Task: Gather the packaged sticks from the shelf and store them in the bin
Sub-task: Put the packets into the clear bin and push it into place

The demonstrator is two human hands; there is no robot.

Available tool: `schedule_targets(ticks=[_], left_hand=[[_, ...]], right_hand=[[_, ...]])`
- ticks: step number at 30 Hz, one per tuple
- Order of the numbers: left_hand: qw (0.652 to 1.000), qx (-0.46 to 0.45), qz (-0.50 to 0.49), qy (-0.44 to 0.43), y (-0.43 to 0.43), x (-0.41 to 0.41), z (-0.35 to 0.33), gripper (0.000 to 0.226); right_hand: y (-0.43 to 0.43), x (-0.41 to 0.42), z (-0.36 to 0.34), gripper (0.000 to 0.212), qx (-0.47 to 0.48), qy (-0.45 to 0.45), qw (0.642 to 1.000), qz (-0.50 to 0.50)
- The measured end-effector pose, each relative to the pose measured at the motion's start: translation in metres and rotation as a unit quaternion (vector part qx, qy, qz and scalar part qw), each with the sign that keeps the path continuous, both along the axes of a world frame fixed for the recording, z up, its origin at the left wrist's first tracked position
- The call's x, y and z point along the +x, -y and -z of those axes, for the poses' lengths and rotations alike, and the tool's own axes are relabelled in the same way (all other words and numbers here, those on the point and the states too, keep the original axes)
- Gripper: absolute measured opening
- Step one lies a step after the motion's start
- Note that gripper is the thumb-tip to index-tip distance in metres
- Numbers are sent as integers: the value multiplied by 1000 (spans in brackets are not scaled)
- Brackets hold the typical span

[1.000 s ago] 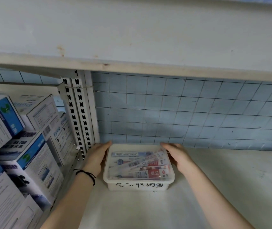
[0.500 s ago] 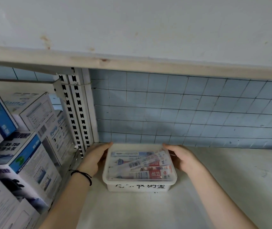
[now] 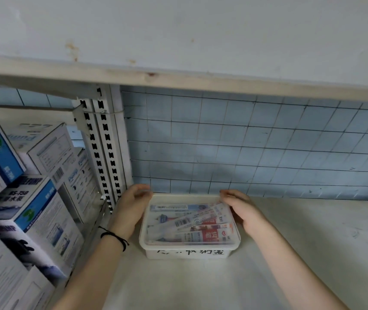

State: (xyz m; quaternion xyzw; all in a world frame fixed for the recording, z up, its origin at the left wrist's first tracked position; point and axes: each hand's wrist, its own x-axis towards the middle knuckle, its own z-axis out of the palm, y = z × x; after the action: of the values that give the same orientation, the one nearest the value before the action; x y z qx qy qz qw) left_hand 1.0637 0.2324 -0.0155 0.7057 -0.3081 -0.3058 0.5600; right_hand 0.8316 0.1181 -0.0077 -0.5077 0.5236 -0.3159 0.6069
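A white plastic bin [image 3: 189,252] with black writing on its front wall stands on the white shelf [image 3: 290,253], near the wire-grid back. Under its clear lid lie several packaged sticks [image 3: 189,224] in red, white and blue wrappers. My left hand [image 3: 129,209] rests against the bin's left side, fingers curled round its far left corner. My right hand [image 3: 243,211] lies on the right side, fingers on the far right corner of the lid. Both hands hold the bin between them.
Stacked blue-and-white pump boxes [image 3: 33,209] fill the bay to the left, beyond a slotted white upright [image 3: 104,148]. A wire grid [image 3: 257,148] closes the back. The shelf above [image 3: 178,79] overhangs low. Bare shelf surface runs to the right and front of the bin.
The bin and both hands stay in nearly the same place; the fingers have shifted slightly at the far corners. The view has tilted a little upward.
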Motion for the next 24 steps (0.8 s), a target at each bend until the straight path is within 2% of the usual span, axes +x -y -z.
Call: schedule_targets(ticks=[3,5,9,12,15,18,19,22,24], left_hand=[[970,-28,53,236,-12,-13,-3,28],[940,11,126,317,-19,-22,0,49],[899,107,210,368,-24,-23,11,89],[875,126,191,426,-24,-25,11,90],[875,111,154,445,-22,-29,9,89],[866,105,178,455,-23,-28,5,105],[852,107,193,475,-25,-28,2,105],[819,109,219,519,-37,-37,-10,94],[804,126,227,535,-46,-46,-13,97]], right_hand=[[-16,2,-4,36,-96,-61,993,-39],[-31,3,-4,49,-152,-115,976,-104],[-38,2,5,60,-274,-260,909,-175],[-33,3,10,60,-313,-313,882,-160],[-33,4,13,56,-354,-327,867,-127],[-36,3,7,56,-358,-325,866,-125],[-37,2,4,59,-378,-347,848,-132],[-51,-2,-6,79,-456,-441,754,-169],[-66,-3,-6,85,-463,-464,728,-201]])
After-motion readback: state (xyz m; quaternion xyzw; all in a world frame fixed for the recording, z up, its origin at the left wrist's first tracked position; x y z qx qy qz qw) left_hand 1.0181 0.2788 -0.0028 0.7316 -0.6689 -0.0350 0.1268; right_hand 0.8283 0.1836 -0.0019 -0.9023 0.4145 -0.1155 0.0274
